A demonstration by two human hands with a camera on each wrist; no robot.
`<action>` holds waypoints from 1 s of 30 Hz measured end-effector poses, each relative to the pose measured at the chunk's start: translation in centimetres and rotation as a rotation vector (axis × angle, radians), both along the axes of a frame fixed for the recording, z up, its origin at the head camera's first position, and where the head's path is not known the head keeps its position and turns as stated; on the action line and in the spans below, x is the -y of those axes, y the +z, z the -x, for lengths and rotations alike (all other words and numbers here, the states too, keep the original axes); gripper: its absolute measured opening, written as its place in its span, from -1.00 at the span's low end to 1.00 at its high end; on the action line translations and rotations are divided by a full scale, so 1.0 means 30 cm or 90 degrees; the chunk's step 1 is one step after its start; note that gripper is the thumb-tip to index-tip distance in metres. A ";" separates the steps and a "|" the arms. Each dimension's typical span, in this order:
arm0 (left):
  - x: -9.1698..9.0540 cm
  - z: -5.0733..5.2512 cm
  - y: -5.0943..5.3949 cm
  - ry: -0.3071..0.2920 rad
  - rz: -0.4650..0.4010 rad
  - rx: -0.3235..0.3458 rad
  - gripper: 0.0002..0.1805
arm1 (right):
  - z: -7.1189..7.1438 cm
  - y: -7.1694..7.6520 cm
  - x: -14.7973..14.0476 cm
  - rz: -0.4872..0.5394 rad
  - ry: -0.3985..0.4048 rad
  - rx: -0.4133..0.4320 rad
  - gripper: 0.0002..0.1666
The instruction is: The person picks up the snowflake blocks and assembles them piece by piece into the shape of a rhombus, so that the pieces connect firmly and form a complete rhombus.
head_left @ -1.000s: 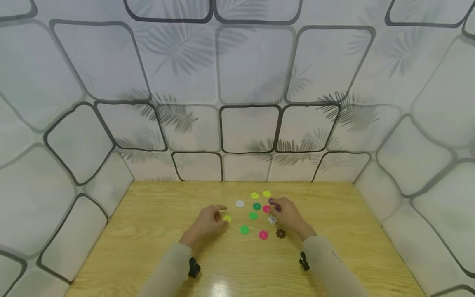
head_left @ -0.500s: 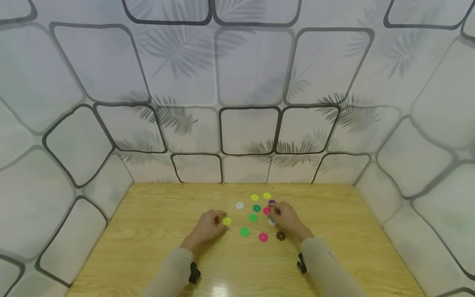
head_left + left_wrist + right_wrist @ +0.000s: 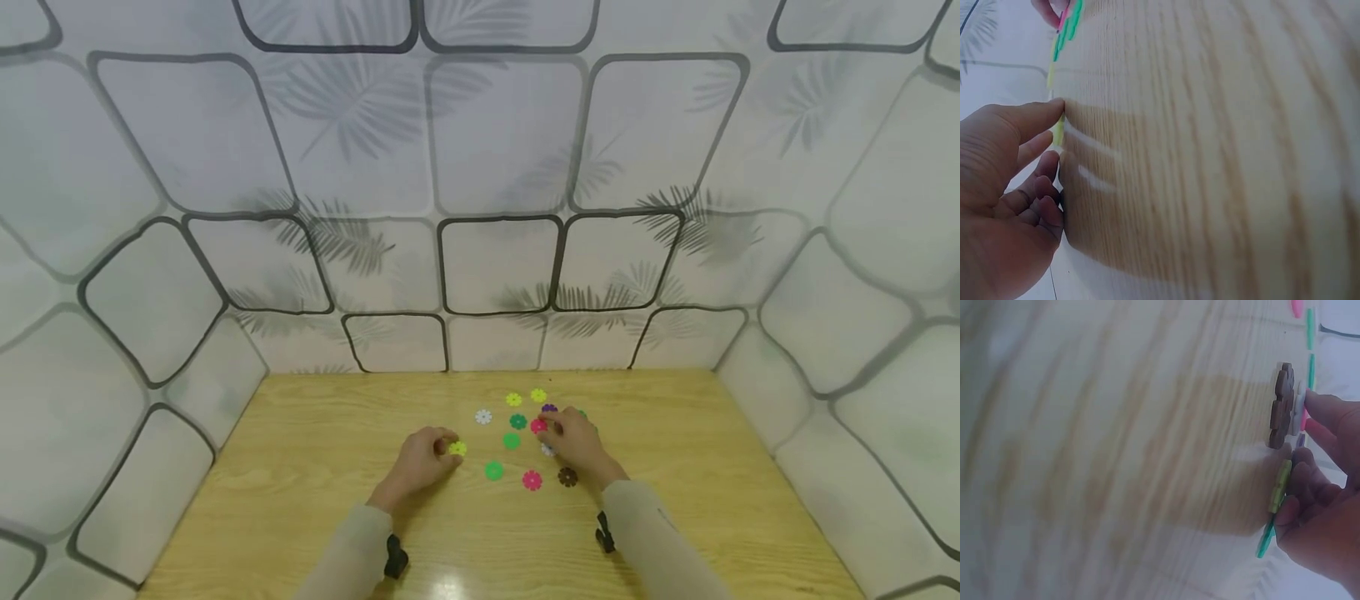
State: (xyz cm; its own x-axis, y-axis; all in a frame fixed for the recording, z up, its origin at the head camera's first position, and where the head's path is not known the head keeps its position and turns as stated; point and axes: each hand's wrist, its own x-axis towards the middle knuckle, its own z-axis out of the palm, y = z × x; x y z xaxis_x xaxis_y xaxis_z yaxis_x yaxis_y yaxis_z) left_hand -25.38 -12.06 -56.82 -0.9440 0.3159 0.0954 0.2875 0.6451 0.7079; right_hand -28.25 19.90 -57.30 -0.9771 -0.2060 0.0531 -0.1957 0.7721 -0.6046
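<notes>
In the head view my left hand [image 3: 424, 460] rests low over the table, its thumb and index finger pinching the edges of a yellow flower-shaped disc [image 3: 458, 449]. The left wrist view shows that disc [image 3: 1058, 132] edge-on beside the fingers. My right hand [image 3: 576, 439] has thumb and index finger at a pink flower disc [image 3: 537, 426], pinching its edges. A white disc [image 3: 548, 450] lies partly hidden under this hand, and a purple one [image 3: 550, 409] just beyond it. In the right wrist view, a yellow disc [image 3: 1280, 486] and a teal disc [image 3: 1265, 539] lie by the curled lower fingers.
Around the hands on the wooden table [image 3: 315, 500] lie more flat flower discs: a brown one [image 3: 567, 477], a pink one [image 3: 532, 480], two bright green including one [image 3: 493, 471] in front, a dark green [image 3: 517, 422], a white [image 3: 483, 417]. Patterned walls enclose the table.
My right hand has shifted slightly left, from the purple disc to the pink one, and a green disc edge shows behind it. The left thumb and index finger have closed in on the yellow disc.
</notes>
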 end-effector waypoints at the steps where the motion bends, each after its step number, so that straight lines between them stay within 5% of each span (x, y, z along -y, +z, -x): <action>1: 0.000 -0.001 -0.001 0.001 -0.001 0.001 -0.65 | 0.000 -0.001 0.000 -0.003 0.001 0.000 -0.54; 16: -0.003 -0.003 0.002 0.018 -0.014 0.017 -0.71 | 0.002 0.017 0.011 -0.010 -0.011 0.009 -0.63; 30: -0.010 -0.014 -0.005 0.016 -0.017 -0.031 -0.73 | -0.001 0.040 0.017 0.008 -0.029 0.019 -0.68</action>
State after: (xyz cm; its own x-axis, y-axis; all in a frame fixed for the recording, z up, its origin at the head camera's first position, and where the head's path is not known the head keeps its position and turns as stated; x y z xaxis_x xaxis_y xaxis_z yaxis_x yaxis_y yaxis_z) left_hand -24.95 -11.77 -56.98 -0.9458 0.2884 0.1493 0.3054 0.6340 0.7105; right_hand -28.22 19.39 -56.10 -0.9867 -0.1604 0.0268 -0.1423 0.7720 -0.6195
